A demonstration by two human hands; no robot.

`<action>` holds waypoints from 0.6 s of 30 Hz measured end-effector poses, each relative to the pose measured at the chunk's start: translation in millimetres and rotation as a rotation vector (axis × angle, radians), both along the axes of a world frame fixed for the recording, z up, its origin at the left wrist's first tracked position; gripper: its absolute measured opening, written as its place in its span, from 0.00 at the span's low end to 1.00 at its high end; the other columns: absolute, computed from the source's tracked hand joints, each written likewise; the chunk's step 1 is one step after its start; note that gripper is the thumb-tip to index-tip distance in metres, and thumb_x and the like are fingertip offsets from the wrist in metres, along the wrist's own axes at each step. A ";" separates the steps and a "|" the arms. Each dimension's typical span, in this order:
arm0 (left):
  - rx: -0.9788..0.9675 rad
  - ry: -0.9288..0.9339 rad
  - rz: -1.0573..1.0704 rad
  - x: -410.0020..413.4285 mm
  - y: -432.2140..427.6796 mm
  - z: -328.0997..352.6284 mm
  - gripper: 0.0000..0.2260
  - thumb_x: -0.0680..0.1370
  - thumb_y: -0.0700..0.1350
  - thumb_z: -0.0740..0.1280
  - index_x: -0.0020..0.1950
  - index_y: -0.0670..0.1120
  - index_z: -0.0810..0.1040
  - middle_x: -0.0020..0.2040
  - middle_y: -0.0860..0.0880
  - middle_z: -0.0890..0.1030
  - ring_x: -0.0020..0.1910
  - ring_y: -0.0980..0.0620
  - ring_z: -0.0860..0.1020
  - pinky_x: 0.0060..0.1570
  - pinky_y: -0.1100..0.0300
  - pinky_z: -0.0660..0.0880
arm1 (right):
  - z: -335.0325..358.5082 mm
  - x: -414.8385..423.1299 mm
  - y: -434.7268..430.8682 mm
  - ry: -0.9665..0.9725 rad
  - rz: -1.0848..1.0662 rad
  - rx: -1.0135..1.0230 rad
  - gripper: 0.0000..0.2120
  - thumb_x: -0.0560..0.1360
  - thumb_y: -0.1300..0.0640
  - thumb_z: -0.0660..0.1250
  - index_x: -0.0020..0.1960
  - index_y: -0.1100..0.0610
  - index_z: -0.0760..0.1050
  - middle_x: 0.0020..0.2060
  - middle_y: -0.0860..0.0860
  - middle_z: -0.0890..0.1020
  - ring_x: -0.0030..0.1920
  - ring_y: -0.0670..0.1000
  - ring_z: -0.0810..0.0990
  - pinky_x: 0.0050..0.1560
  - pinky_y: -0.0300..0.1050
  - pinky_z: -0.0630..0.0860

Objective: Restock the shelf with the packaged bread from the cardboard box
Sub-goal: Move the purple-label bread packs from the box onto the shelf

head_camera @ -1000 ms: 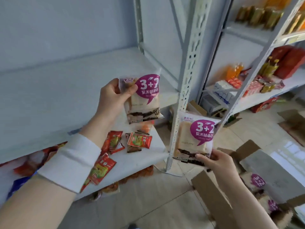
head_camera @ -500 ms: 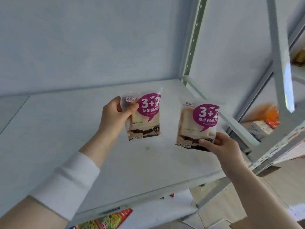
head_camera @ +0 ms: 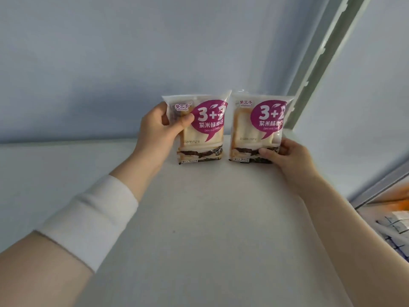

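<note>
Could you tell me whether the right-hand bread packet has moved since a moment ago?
Yes: the purple-labelled plastic bread packet in the right hand moved deeper over the white shelf, towards the wall.

White wristband (head_camera: 90,220) on left forearm; right bare.

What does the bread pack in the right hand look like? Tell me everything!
The right bread pack is a clear, shiny plastic bag with crimped ends. It shows pale sliced bread with a dark filling near the bottom. A big purple speech bubble reads "3+2" with white writing below. It stands upright at the back of the white shelf, close beside the left bread pack. The right hand grips its lower right corner.
</note>
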State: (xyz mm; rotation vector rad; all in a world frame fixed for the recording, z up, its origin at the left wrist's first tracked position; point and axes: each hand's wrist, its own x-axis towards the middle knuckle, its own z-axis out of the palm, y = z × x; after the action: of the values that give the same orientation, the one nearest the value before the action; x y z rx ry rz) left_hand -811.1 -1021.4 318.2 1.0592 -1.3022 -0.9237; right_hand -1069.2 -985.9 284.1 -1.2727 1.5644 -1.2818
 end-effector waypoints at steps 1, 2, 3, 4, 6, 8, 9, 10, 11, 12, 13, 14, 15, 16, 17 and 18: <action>-0.006 0.011 0.015 -3.1 -9.6 -1.2 0.08 0.72 0.41 0.71 0.45 0.53 0.77 0.41 0.58 0.83 0.41 0.63 0.81 0.40 0.66 0.78 | -0.1 -1.5 -12.5 0.007 0.001 -0.008 0.12 0.67 0.62 0.74 0.46 0.51 0.78 0.37 0.41 0.83 0.35 0.36 0.82 0.36 0.26 0.74; -0.010 0.014 0.030 -5.2 -17.7 -2.0 0.08 0.72 0.41 0.71 0.46 0.53 0.77 0.42 0.57 0.82 0.41 0.63 0.81 0.42 0.66 0.78 | -0.2 -2.7 -22.5 0.013 0.003 -0.014 0.12 0.67 0.62 0.74 0.47 0.51 0.77 0.38 0.41 0.83 0.35 0.35 0.81 0.35 0.25 0.74; -0.015 0.010 0.040 -7.4 -24.1 -2.1 0.08 0.72 0.40 0.71 0.46 0.52 0.76 0.43 0.56 0.82 0.42 0.63 0.81 0.44 0.65 0.79 | -0.5 -3.9 -30.2 0.017 0.007 -0.018 0.12 0.67 0.62 0.74 0.47 0.52 0.77 0.39 0.42 0.83 0.35 0.35 0.81 0.35 0.25 0.74; -0.022 0.000 0.044 -9.1 -29.7 -1.6 0.08 0.72 0.40 0.71 0.46 0.52 0.76 0.44 0.56 0.82 0.41 0.64 0.81 0.45 0.65 0.79 | -0.5 -5.0 -36.3 0.022 0.011 -0.023 0.11 0.68 0.62 0.74 0.47 0.51 0.77 0.39 0.42 0.83 0.35 0.35 0.81 0.35 0.25 0.73; -0.038 -0.033 0.042 -12.8 -38.2 0.1 0.09 0.71 0.40 0.72 0.45 0.52 0.76 0.42 0.57 0.81 0.40 0.65 0.80 0.43 0.66 0.78 | 0.1 -6.1 -44.9 0.039 0.014 -0.032 0.11 0.69 0.61 0.73 0.49 0.51 0.77 0.40 0.42 0.83 0.36 0.34 0.81 0.35 0.24 0.73; -0.054 -0.079 0.047 -15.9 -42.5 0.7 0.10 0.71 0.40 0.72 0.44 0.54 0.76 0.41 0.58 0.81 0.40 0.64 0.80 0.42 0.67 0.77 | -0.1 -4.6 -49.9 0.078 0.012 -0.038 0.13 0.69 0.59 0.73 0.53 0.52 0.77 0.41 0.42 0.83 0.37 0.35 0.81 0.36 0.23 0.72; -0.059 -0.105 0.057 -17.1 -44.2 0.5 0.10 0.71 0.41 0.72 0.43 0.55 0.75 0.41 0.59 0.81 0.40 0.63 0.80 0.42 0.66 0.77 | -0.5 -3.5 -51.1 0.108 0.004 -0.042 0.13 0.70 0.58 0.72 0.54 0.51 0.77 0.42 0.42 0.83 0.38 0.36 0.81 0.36 0.22 0.71; -0.061 -0.127 0.068 -17.7 -45.6 0.2 0.10 0.71 0.42 0.73 0.42 0.56 0.75 0.40 0.59 0.80 0.40 0.62 0.79 0.43 0.64 0.77 | -1.1 -2.5 -52.0 0.144 -0.012 -0.048 0.13 0.70 0.57 0.72 0.54 0.50 0.77 0.41 0.41 0.82 0.39 0.36 0.80 0.35 0.21 0.70; -0.060 -0.144 0.081 -18.4 -46.5 -0.2 0.09 0.70 0.43 0.73 0.42 0.55 0.75 0.40 0.59 0.80 0.41 0.60 0.78 0.43 0.63 0.76 | -1.7 -1.3 -52.4 0.184 -0.032 -0.054 0.12 0.70 0.56 0.72 0.53 0.49 0.77 0.40 0.39 0.81 0.39 0.35 0.78 0.34 0.20 0.68; -0.060 -0.159 0.100 -18.5 -47.2 -0.4 0.09 0.70 0.44 0.73 0.43 0.54 0.75 0.41 0.58 0.80 0.41 0.59 0.78 0.43 0.62 0.75 | -2.0 0.1 -52.6 0.224 -0.054 -0.057 0.11 0.70 0.55 0.72 0.52 0.48 0.76 0.39 0.38 0.79 0.38 0.34 0.76 0.33 0.20 0.68; -0.061 -0.170 0.126 -19.3 -47.7 -0.5 0.09 0.70 0.45 0.73 0.45 0.52 0.74 0.42 0.57 0.80 0.42 0.57 0.78 0.44 0.61 0.75 | -2.3 2.2 -52.8 0.261 -0.077 -0.059 0.11 0.70 0.55 0.72 0.51 0.47 0.74 0.38 0.38 0.78 0.38 0.35 0.75 0.33 0.21 0.68; -0.058 -0.167 0.159 -20.4 -48.5 -0.6 0.12 0.70 0.45 0.74 0.48 0.50 0.73 0.44 0.56 0.79 0.44 0.56 0.77 0.45 0.61 0.74 | -2.9 4.3 -52.6 0.291 -0.099 -0.057 0.12 0.70 0.54 0.72 0.52 0.48 0.74 0.38 0.39 0.78 0.39 0.39 0.76 0.36 0.23 0.69; -0.048 -0.142 0.191 -21.9 -48.8 -0.1 0.16 0.69 0.45 0.74 0.50 0.49 0.71 0.46 0.54 0.79 0.47 0.55 0.77 0.47 0.62 0.74 | -3.2 6.7 -52.4 0.307 -0.129 -0.053 0.14 0.70 0.53 0.72 0.54 0.49 0.74 0.40 0.42 0.79 0.40 0.43 0.76 0.38 0.27 0.70; -0.032 -0.114 0.222 -24.0 -48.5 0.6 0.19 0.68 0.45 0.75 0.52 0.48 0.68 0.48 0.53 0.78 0.48 0.55 0.77 0.47 0.64 0.75 | -3.1 8.8 -52.0 0.312 -0.166 -0.049 0.17 0.69 0.53 0.73 0.56 0.51 0.73 0.42 0.45 0.79 0.42 0.46 0.76 0.40 0.32 0.70; -0.014 -0.106 0.253 -26.3 -47.8 1.5 0.21 0.68 0.46 0.75 0.53 0.48 0.67 0.49 0.53 0.77 0.48 0.55 0.77 0.46 0.66 0.74 | -2.3 11.4 -51.1 0.315 -0.205 -0.044 0.20 0.69 0.53 0.73 0.58 0.53 0.73 0.44 0.47 0.78 0.44 0.47 0.76 0.41 0.34 0.69; 0.001 -0.123 0.281 -28.8 -46.4 2.6 0.21 0.68 0.47 0.75 0.52 0.48 0.66 0.48 0.53 0.77 0.46 0.56 0.77 0.44 0.68 0.73 | -0.8 13.9 -50.2 0.327 -0.234 -0.037 0.21 0.69 0.52 0.73 0.59 0.54 0.72 0.45 0.48 0.78 0.45 0.48 0.76 0.41 0.35 0.69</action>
State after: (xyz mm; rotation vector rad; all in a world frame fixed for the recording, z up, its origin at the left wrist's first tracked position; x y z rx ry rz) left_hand -839.9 -1067.9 320.8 1.2784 -1.2137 -0.6560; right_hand -1055.3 -1036.1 283.2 -1.4087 1.9764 -1.2971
